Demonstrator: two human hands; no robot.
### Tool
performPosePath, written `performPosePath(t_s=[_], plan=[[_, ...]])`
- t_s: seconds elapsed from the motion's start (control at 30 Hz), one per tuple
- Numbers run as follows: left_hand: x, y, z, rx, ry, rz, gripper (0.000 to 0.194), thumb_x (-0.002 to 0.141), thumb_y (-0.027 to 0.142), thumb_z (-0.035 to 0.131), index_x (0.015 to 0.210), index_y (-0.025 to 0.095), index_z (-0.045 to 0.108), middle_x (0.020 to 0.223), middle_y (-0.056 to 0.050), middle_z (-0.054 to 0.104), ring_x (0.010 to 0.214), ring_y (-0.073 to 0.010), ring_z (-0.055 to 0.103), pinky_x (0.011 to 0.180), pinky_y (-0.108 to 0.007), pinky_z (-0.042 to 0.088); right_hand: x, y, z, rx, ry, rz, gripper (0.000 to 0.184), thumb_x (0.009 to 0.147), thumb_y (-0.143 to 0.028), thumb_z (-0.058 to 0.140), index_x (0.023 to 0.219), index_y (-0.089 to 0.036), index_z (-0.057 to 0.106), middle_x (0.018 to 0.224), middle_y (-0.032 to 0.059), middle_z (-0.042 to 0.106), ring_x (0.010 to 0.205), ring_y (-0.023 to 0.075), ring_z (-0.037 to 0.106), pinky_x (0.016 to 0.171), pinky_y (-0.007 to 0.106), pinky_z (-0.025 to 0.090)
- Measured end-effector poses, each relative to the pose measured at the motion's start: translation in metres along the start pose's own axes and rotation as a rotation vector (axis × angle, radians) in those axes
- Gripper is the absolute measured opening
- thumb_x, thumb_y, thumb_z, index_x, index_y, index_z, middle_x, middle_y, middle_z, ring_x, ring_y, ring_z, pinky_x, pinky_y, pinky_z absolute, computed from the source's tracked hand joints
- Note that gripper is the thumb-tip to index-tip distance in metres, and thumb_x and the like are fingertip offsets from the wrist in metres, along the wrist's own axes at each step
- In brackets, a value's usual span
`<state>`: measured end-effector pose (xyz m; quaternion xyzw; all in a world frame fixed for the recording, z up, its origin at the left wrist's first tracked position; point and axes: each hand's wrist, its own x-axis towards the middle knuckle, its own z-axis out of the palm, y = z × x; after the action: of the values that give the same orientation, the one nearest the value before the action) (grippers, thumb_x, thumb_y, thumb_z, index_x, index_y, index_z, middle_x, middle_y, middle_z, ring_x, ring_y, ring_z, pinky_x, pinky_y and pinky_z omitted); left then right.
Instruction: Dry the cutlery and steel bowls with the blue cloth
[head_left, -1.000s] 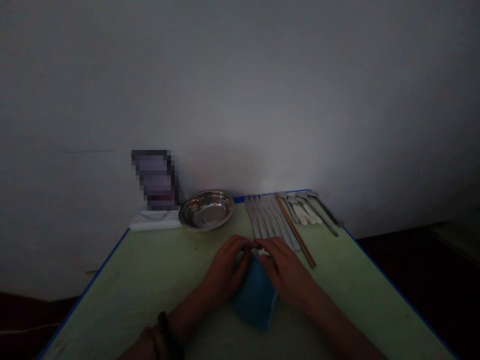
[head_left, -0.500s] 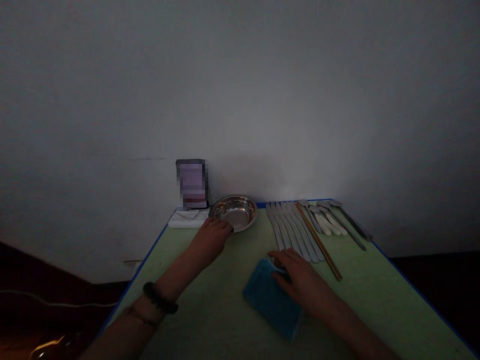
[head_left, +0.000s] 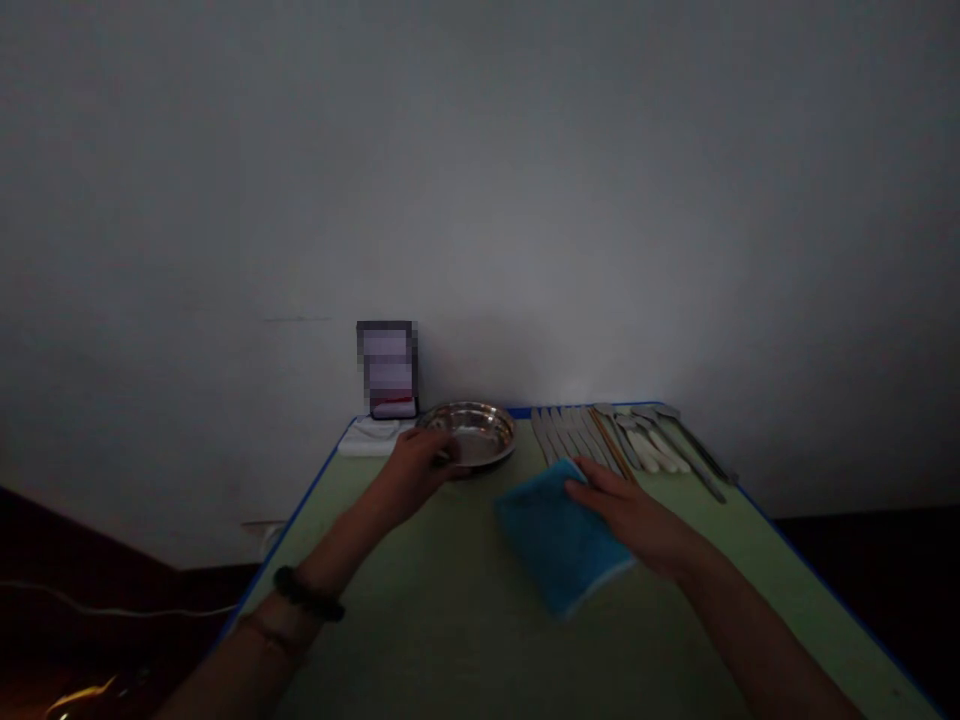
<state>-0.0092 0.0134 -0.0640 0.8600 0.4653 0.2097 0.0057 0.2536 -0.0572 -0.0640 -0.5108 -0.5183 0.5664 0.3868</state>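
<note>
At the back of the green table stands a shallow stainless steel bowl (head_left: 480,450). My left hand (head_left: 422,463) is closed at its near-left rim, the thumb low and the fingers over the edge. Whether the bowl's base still touches the table I cannot tell. To the right, a folded blue cloth (head_left: 559,540) is pinched by its edge in my right hand (head_left: 622,500), raised over the table top. The cloth partly hides the lower ends of the forks and chopsticks behind it.
Several forks (head_left: 574,435) lie side by side beyond the cloth. Wooden chopsticks (head_left: 611,445) and several spoons (head_left: 652,445) are to their right. A phone-like screen (head_left: 390,370), blurred out, leans on the wall above a white pad (head_left: 367,440). The table (head_left: 420,620) has a blue edge.
My right hand has raised the blue cloth off the table and toward the back. My left hand has shifted slightly left, its thumb now below the bowl's rim.
</note>
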Motion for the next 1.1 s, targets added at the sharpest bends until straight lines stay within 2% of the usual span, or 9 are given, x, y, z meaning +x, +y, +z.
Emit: performPosePath(t_s=[0.1, 0.2, 0.3, 0.43, 0.53, 0.6, 0.77, 1.0, 1.1], plan=[[0.004, -0.002, -0.01, -0.049, 0.054, 0.011, 0.005, 0.077, 0.016, 0.061, 0.08, 0.019, 0.061, 0.081, -0.001, 0.069, 0.084, -0.0194, 0.061, 0.086, -0.038, 0.041, 0.0, -0.015, -0.005, 0.306, 0.074, 0.126, 0.032, 0.076, -0.033, 0.061, 0.106, -0.022, 0.057, 0.091, 0.0053, 0.07, 0.075, 0.0194, 0.068, 0.072, 0.037, 0.055], [0.009, -0.003, -0.025, -0.115, 0.141, 0.038, 0.008, 0.08, 0.017, 0.058, 0.086, 0.019, 0.061, 0.086, -0.003, 0.068, 0.086, -0.0188, 0.059, 0.09, -0.039, 0.039, 0.003, -0.033, -0.014, 0.411, 0.153, 0.131, 0.026, 0.077, -0.027, 0.06, 0.101, -0.02, 0.059, 0.086, 0.0056, 0.071, 0.071, 0.0197, 0.068, 0.069, 0.036, 0.056], [0.015, 0.002, -0.046, -0.241, 0.22, 0.11, 0.007, 0.08, 0.017, 0.057, 0.085, 0.019, 0.062, 0.085, -0.004, 0.067, 0.086, -0.0184, 0.058, 0.085, -0.036, 0.043, 0.013, -0.051, -0.027, 0.45, 0.205, 0.082, 0.024, 0.081, -0.028, 0.052, 0.099, -0.015, 0.06, 0.083, 0.009, 0.071, 0.074, 0.0219, 0.068, 0.07, 0.038, 0.055], [0.021, 0.023, -0.073, -0.248, 0.149, 0.205, 0.017, 0.082, 0.016, 0.055, 0.094, 0.021, 0.065, 0.091, -0.004, 0.065, 0.093, -0.02, 0.054, 0.083, -0.036, 0.043, 0.026, -0.07, -0.036, 0.463, 0.187, -0.052, 0.029, 0.083, -0.033, 0.046, 0.101, -0.015, 0.06, 0.086, 0.0105, 0.071, 0.082, 0.0239, 0.068, 0.076, 0.041, 0.053], [0.022, 0.041, -0.082, -0.176, 0.063, 0.275, 0.025, 0.085, 0.013, 0.051, 0.1, 0.024, 0.066, 0.091, -0.004, 0.064, 0.094, -0.0203, 0.05, 0.085, -0.038, 0.042, 0.031, -0.078, -0.031, 0.514, 0.195, -0.155, 0.027, 0.082, -0.031, 0.049, 0.103, -0.017, 0.059, 0.091, 0.008, 0.07, 0.087, 0.0221, 0.066, 0.079, 0.039, 0.053], [0.02, 0.051, -0.085, -0.124, 0.051, 0.302, 0.027, 0.084, 0.011, 0.05, 0.097, 0.027, 0.068, 0.092, -0.003, 0.064, 0.098, -0.0217, 0.047, 0.087, -0.04, 0.04, 0.031, -0.08, -0.024, 0.543, 0.22, -0.163, 0.026, 0.081, -0.028, 0.052, 0.104, -0.018, 0.057, 0.095, 0.007, 0.069, 0.089, 0.0208, 0.066, 0.079, 0.038, 0.053], [0.015, 0.059, -0.089, -0.014, 0.064, 0.357, 0.037, 0.082, 0.006, 0.045, 0.091, 0.033, 0.068, 0.089, -0.001, 0.065, 0.105, -0.0244, 0.043, 0.086, -0.042, 0.041, 0.028, -0.086, -0.015, 0.461, 0.26, -0.139, 0.029, 0.074, -0.028, 0.062, 0.1, -0.017, 0.057, 0.091, 0.0068, 0.069, 0.081, 0.0202, 0.066, 0.072, 0.034, 0.055], [0.012, 0.049, -0.093, 0.014, 0.083, 0.439, 0.033, 0.085, 0.014, 0.041, 0.087, 0.033, 0.068, 0.085, -0.002, 0.066, 0.1, -0.0246, 0.049, 0.073, -0.037, 0.048, 0.015, -0.095, -0.048, 0.337, 0.596, -0.303, 0.023, 0.075, -0.039, 0.06, 0.093, -0.024, 0.059, 0.083, 0.0013, 0.065, 0.076, 0.0183, 0.064, 0.063, 0.031, 0.053], [0.015, 0.051, -0.092, -0.009, 0.064, 0.474, 0.031, 0.085, 0.014, 0.041, 0.088, 0.031, 0.067, 0.085, -0.002, 0.066, 0.096, -0.0232, 0.051, 0.07, -0.034, 0.049, 0.016, -0.091, -0.046, 0.149, 0.66, -0.379, 0.023, 0.077, -0.043, 0.058, 0.093, -0.027, 0.057, 0.078, -0.002, 0.063, 0.066, 0.0141, 0.06, 0.057, 0.026, 0.05]])
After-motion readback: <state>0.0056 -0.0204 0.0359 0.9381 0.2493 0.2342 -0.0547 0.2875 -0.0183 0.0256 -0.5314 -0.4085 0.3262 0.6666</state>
